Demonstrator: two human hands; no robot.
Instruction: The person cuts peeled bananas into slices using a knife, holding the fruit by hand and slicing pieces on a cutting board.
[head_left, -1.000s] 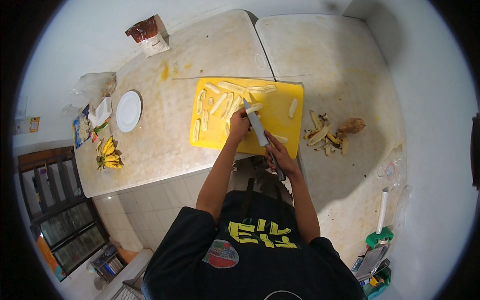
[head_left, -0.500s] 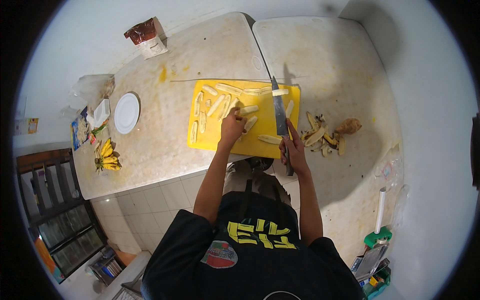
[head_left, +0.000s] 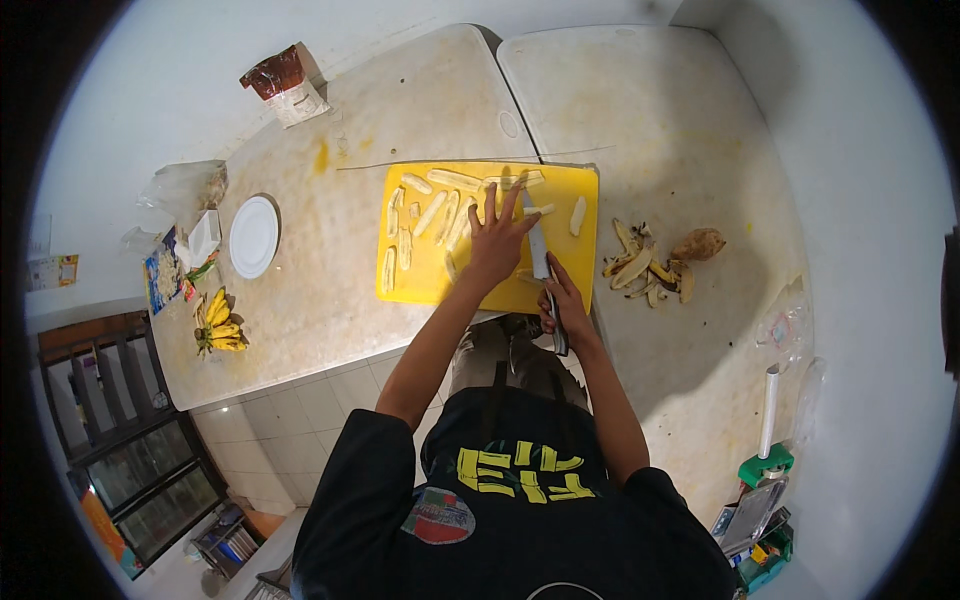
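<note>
A yellow cutting board [head_left: 560,190] lies on the pale counter with several pale banana slices [head_left: 432,212] spread over its left half. My left hand [head_left: 497,238] rests flat on the board, fingers spread, pressing on a banana piece beneath it. My right hand [head_left: 562,300] grips the handle of a knife [head_left: 538,250]. Its blade lies low along the board just right of my left hand. One more slice [head_left: 577,215] lies alone at the board's right side.
A heap of banana peels [head_left: 640,265] and a brown lump [head_left: 700,243] lie right of the board. A white plate [head_left: 253,236], a bunch of yellow bananas [head_left: 220,325], plastic bags [head_left: 185,185] and a brown packet [head_left: 285,82] sit left. The counter edge [head_left: 300,365] runs near my body.
The knife was raised with its tip pointing away half a second ago; it is now lowered beside my left hand. My left hand has opened flat, fingers spread over the board.
</note>
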